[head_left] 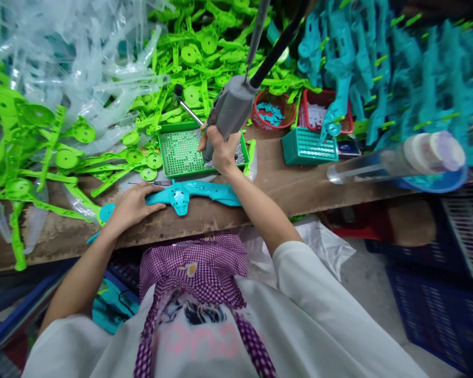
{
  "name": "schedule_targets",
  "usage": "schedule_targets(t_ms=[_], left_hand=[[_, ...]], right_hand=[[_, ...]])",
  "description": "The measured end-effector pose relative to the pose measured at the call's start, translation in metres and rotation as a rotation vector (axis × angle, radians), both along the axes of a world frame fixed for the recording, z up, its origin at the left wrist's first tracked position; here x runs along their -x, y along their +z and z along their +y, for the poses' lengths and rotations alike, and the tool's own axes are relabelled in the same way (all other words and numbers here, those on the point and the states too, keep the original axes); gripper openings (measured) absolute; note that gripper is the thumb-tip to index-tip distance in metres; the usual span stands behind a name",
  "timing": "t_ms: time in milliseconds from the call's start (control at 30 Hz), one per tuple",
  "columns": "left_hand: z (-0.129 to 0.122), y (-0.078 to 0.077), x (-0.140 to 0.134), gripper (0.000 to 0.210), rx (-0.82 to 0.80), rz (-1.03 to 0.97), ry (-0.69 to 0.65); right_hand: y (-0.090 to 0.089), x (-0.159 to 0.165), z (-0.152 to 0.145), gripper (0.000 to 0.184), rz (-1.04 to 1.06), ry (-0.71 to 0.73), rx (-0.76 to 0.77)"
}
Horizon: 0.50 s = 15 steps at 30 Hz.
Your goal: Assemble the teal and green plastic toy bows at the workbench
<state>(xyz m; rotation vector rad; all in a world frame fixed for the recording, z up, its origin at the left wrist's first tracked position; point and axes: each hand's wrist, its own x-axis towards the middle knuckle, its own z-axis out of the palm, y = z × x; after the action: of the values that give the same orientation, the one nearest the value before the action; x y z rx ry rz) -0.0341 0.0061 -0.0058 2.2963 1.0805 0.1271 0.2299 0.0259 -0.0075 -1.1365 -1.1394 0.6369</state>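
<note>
I'm apparently loading a grey cylindrical power screwdriver (230, 107) over a green plastic tray (177, 149), right hand (223, 149) wrapping it firmly, left hand (133, 206) pinching a turquoise plastic part (197, 190) on the wooden bench (303, 189), probably needing a steady lift.

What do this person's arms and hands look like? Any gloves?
No gloves: the left hand and right hand are both bare. The plain white sleeves are short, leaving the forearms uncovered. I see no watch or bracelet.
</note>
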Motion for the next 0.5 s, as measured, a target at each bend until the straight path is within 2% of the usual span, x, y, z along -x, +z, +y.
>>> schedule_targets(t_ms=[233, 333, 433, 467, 500], left_hand=[[0.006, -0.006, 0.000, 0.046, -0.001, -0.003, 0.004], [0.001, 0.000, 0.005, 0.053, -0.043, -0.105, 0.050], [-0.034, 0.011, -0.001, 0.053, -0.087, -0.363, 0.293], [-0.053, 0.013, -0.010, 0.046, 0.003, -0.466, 0.356], [-0.073, 0.015, -0.024, 0.039, 0.201, -0.589, 0.365]], right_hand=[[0.000, 0.003, 0.001, 0.048, 0.001, -0.004, 0.003], [0.004, 0.000, 0.000, 0.051, -0.013, -0.016, -0.003], [0.021, -0.008, -0.010, 0.060, -0.023, -0.061, 0.000], [0.030, -0.012, -0.016, 0.064, -0.041, -0.065, 0.028], [0.039, -0.016, -0.022, 0.068, -0.056, -0.071, 0.052]])
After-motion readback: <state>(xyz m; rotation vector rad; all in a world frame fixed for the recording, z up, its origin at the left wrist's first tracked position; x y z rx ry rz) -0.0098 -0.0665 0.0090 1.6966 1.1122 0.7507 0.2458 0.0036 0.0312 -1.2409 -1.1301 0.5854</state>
